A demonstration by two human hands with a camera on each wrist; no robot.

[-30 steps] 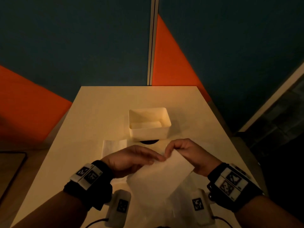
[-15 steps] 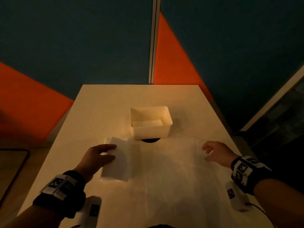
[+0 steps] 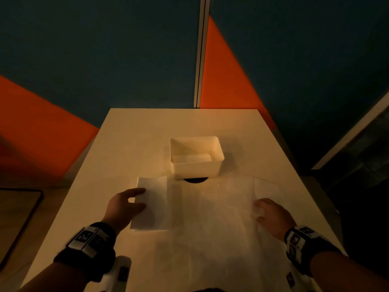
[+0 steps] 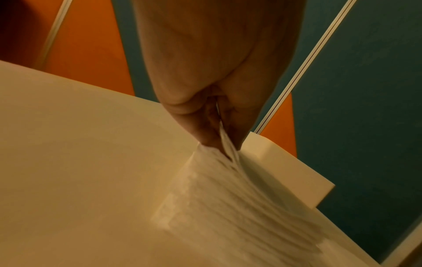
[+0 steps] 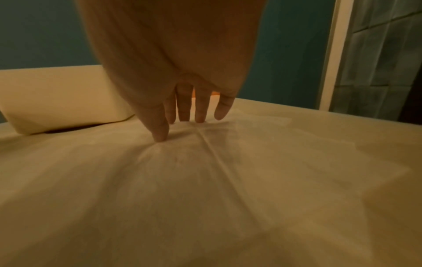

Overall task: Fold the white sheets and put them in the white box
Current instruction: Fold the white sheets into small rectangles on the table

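Pale table point(image 3: 130, 144), left fingers point(image 4: 237, 126) pinching folded sheet point(image 3: 154, 205), right fingers point(image 5: 160, 126) pressing spread sheet point(image 3: 210, 218)

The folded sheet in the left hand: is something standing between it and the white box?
Nothing visible does. The left hand pinches the folded sheet just left of the white box, which is open on top. Only bare table lies between them.
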